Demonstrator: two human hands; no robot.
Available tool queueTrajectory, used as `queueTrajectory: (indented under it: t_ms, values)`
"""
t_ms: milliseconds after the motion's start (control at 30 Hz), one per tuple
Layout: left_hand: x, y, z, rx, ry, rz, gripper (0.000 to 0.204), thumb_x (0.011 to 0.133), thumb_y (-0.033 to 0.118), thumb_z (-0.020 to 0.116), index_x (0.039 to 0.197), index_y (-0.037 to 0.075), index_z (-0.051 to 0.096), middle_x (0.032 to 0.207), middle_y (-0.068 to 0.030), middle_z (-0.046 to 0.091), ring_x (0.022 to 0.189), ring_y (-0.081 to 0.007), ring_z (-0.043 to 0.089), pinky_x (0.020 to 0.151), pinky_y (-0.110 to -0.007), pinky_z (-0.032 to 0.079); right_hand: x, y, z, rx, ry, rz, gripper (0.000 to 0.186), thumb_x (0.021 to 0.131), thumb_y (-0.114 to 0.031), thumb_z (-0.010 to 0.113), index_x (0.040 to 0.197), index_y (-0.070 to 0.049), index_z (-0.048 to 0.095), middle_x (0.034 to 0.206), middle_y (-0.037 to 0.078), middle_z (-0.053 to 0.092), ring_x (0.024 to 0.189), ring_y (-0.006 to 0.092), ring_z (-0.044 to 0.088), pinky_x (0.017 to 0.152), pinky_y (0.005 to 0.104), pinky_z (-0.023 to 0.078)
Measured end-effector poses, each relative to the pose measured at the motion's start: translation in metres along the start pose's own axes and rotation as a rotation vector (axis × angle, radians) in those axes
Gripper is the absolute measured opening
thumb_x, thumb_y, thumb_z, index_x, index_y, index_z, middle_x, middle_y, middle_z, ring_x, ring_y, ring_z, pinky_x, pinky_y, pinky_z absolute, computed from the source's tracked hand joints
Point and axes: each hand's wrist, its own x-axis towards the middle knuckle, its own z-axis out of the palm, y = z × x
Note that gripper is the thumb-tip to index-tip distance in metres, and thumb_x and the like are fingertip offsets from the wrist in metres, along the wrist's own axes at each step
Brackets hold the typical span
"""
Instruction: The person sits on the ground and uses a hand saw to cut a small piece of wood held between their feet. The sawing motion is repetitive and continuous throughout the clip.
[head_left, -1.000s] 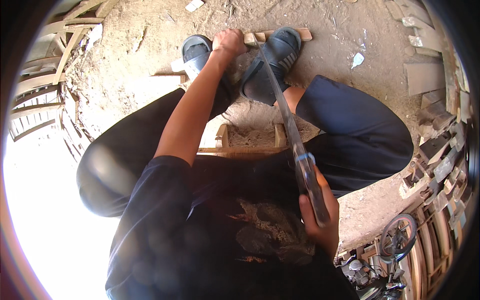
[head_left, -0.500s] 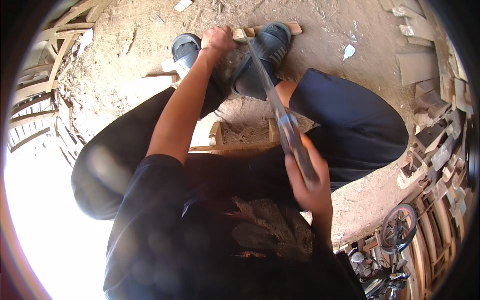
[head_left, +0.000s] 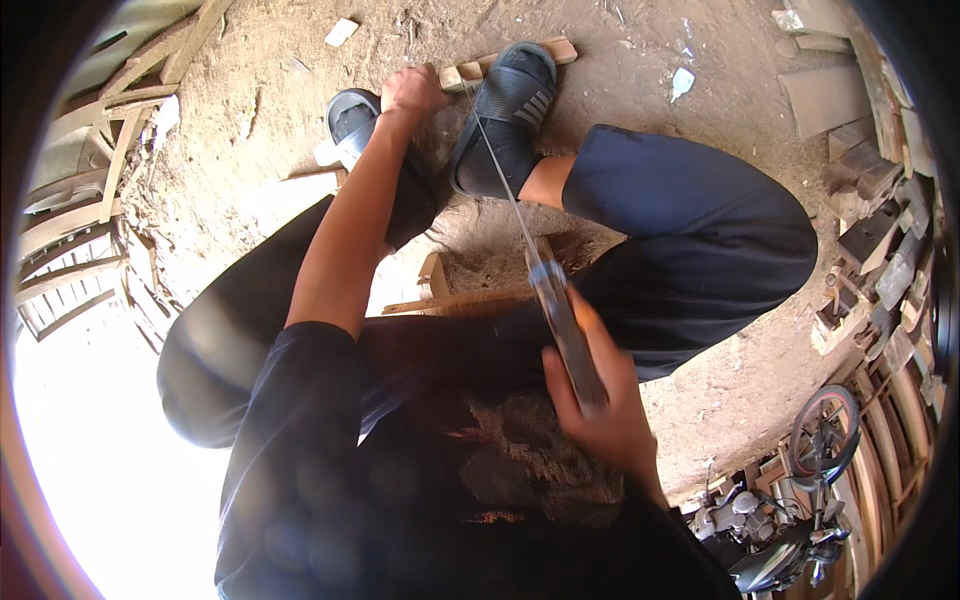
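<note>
My right hand (head_left: 605,410) is closed around the dark handle of a long, narrow-bladed saw (head_left: 510,195), whose teeth are too small to make out. The blade, seen nearly edge-on, runs away from me to a wooden strip (head_left: 563,50) on the ground, and its far end meets the strip near the left end. My right sandalled foot (head_left: 515,95) presses across that strip. At the strip's left end, my left hand (head_left: 412,92) is closed, fingers curled around the wood and partly hidden. My left sandal (head_left: 352,112) is just beside that hand.
A low wooden frame or seat edge (head_left: 465,302) lies between my legs. Stacked wood offcuts (head_left: 880,240) line the right side, with a motorbike (head_left: 790,520) at lower right. Slatted wood (head_left: 75,225) stands at left. Small scraps (head_left: 682,83) dot the dirt floor.
My right hand has drawn the saw back toward me, and its blade now looks thinner. The whole view has shifted slightly; my left hand keeps its place at the strip's end.
</note>
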Motion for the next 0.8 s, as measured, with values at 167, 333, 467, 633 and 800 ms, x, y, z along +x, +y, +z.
queueTrajectory:
  t_ms: [167, 333, 467, 633, 800]
  values:
    - [-0.002, -0.003, 0.002, 0.010, 0.011, -0.009, 0.052, 0.070, 0.048, 0.070, 0.105, 0.010, 0.066, 0.106, -0.0171, 0.067, 0.101, -0.0315, 0.064, 0.087, -0.040, 0.051, -0.001, 0.003, -0.006, -0.037, 0.021, -0.022, 0.051, 0.087, -0.001, 0.054, 0.135, 0.007, 0.038, 0.121, 0.025, 0.057, 0.117, 0.0288, 0.056, 0.094, 0.0302, 0.042]
    - [0.000, -0.001, 0.001, 0.027, -0.022, -0.013, 0.058, 0.070, 0.054, 0.070, 0.106, 0.009, 0.065, 0.107, -0.0163, 0.066, 0.103, -0.0302, 0.063, 0.088, -0.039, 0.050, 0.016, 0.012, 0.001, -0.037, 0.051, -0.074, 0.055, 0.084, -0.004, 0.058, 0.135, 0.002, 0.037, 0.082, 0.024, 0.062, 0.076, 0.0375, 0.066, 0.068, 0.0385, 0.050]
    - [-0.004, -0.002, -0.008, 0.060, -0.003, -0.013, 0.066, 0.067, 0.061, 0.071, 0.107, 0.009, 0.065, 0.107, -0.0166, 0.066, 0.102, -0.0308, 0.064, 0.087, -0.040, 0.051, -0.021, 0.010, -0.004, -0.004, 0.044, 0.013, 0.053, 0.085, -0.004, 0.057, 0.134, 0.003, 0.038, 0.095, 0.026, 0.059, 0.089, 0.0361, 0.062, 0.076, 0.0374, 0.047]
    - [-0.002, 0.011, -0.017, 0.012, -0.054, -0.006, 0.064, 0.069, 0.058, 0.069, 0.107, 0.007, 0.064, 0.106, -0.0187, 0.066, 0.103, -0.0324, 0.063, 0.087, -0.041, 0.050, 0.036, 0.013, 0.000, -0.017, 0.006, 0.041, 0.053, 0.086, -0.002, 0.054, 0.136, 0.004, 0.037, 0.121, 0.027, 0.054, 0.112, 0.0327, 0.055, 0.094, 0.0345, 0.043]
    - [-0.001, -0.004, 0.001, 0.024, 0.016, 0.033, 0.064, 0.068, 0.057, 0.071, 0.108, 0.007, 0.063, 0.104, -0.0189, 0.066, 0.100, -0.0324, 0.064, 0.086, -0.041, 0.050, -0.052, 0.029, -0.024, -0.177, 0.055, -0.112, 0.057, 0.083, -0.010, 0.061, 0.136, -0.001, 0.041, 0.084, 0.021, 0.065, 0.069, 0.0353, 0.065, 0.066, 0.0368, 0.050]
